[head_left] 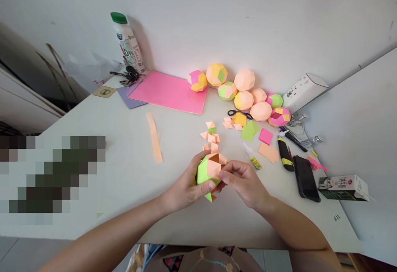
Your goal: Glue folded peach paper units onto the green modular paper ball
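Observation:
My left hand (194, 179) is closed around a partly formed paper ball (207, 170) with green and peach faces and an open gap at its top. With thumb and fingers, my right hand (243, 181) pinches the ball's peach right edge. Loose flaps of green and orange paper hang below it. Just beyond the ball lie several small folded peach paper pieces (214, 137), one with green. A small glue bottle (254, 161) with a yellow label lies to the right of them.
Several finished paper balls (244, 81) sit along the wall. Scissors (240, 114), green paper (249, 130), a box cutter (284, 154), a phone (305, 177) and a milk carton (343, 187) lie right. A pink sheet (169, 92), peach strip (154, 137), keys (128, 75) and bottle (128, 42) are left.

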`<action>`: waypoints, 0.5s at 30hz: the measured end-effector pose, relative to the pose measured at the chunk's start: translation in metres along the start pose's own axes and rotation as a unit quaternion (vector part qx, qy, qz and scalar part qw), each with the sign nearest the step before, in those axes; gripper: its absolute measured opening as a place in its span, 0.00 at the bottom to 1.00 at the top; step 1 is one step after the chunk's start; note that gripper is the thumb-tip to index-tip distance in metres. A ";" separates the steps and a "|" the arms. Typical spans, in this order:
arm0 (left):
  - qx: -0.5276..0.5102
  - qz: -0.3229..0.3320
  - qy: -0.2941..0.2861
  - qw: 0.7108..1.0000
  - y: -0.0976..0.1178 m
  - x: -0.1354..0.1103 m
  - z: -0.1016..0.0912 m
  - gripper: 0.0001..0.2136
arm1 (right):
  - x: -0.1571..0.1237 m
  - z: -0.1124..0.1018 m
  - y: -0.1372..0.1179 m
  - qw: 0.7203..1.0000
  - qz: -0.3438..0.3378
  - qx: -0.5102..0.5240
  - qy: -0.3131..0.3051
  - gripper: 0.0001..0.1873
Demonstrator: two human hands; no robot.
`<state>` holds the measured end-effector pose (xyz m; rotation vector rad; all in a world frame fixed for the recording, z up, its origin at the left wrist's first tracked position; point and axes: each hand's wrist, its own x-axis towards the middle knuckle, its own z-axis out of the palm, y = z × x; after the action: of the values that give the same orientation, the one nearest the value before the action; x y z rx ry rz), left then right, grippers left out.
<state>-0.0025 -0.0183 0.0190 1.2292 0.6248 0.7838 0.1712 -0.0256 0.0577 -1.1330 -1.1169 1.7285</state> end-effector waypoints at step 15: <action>0.005 0.013 0.030 0.999 -0.007 0.001 -0.003 0.35 | 0.002 -0.004 0.001 1.000 -0.003 0.010 -0.027 0.09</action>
<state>-0.0028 -0.0172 0.0118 1.2290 0.6625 0.8428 0.1739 -0.0236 0.0552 -1.0759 -1.1318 1.7716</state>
